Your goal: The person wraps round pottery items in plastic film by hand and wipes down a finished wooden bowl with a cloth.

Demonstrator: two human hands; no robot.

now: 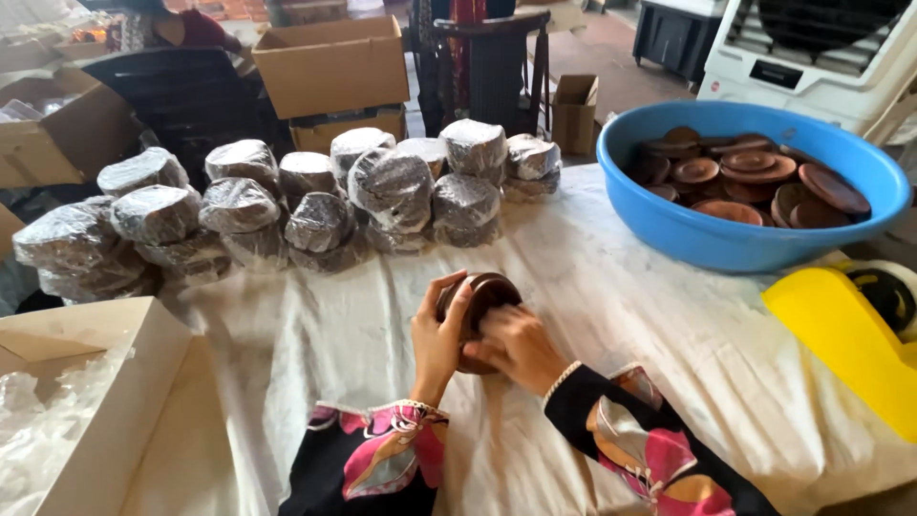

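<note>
A stack of round brown clay dishes (489, 290) stands tilted on the white cloth-covered table (621, 315). My left hand (435, 336) grips its left side. My right hand (518, 346) closes over its front and right side. Both arms wear black sleeves with pink floral print. Behind the hands lies a pile of several round bundles wrapped in clear plastic (315, 196).
A blue plastic basin (735, 234) holding several loose brown clay dishes stands at the right. A yellow tape dispenser (850, 334) lies at the right edge. A white carton with plastic bags (86, 401) sits at the left. Cardboard boxes (330, 67) and a seated person (172, 29) are beyond the table.
</note>
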